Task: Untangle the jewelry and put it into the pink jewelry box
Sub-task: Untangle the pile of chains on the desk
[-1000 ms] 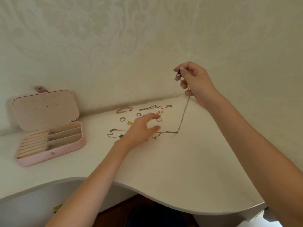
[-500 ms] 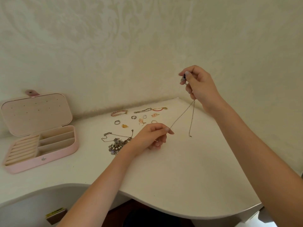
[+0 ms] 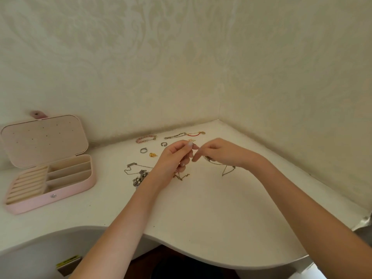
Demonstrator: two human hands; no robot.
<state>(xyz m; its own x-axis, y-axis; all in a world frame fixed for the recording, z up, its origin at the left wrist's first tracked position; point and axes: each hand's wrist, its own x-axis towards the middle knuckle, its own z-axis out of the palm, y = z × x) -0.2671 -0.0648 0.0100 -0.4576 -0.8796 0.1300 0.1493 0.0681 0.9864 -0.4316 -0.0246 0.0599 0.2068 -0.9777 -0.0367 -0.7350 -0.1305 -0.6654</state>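
Note:
My left hand (image 3: 175, 158) and my right hand (image 3: 218, 153) meet fingertip to fingertip just above the white table (image 3: 201, 218), both pinching a thin silver chain (image 3: 227, 171) whose loose loop trails down under my right wrist. A tangled heap of silver necklaces (image 3: 138, 177) lies left of my left wrist. A small gold chain (image 3: 181, 176) lies under my left hand. The pink jewelry box (image 3: 50, 200) stands open at the far left, its ring rolls and compartments holding nothing.
Loose pieces lie toward the corner: a pink bead bracelet (image 3: 146, 138), a silver link bracelet (image 3: 174, 135), a red cord bracelet (image 3: 196, 134), two rings (image 3: 144, 150), a gold charm (image 3: 153, 154). Walls close in behind and right. The table's front edge curves inward.
My right hand has come down from head height to just above the table with the chain. My left hand rose to meet it, and the chain now hangs slack in a short loop.

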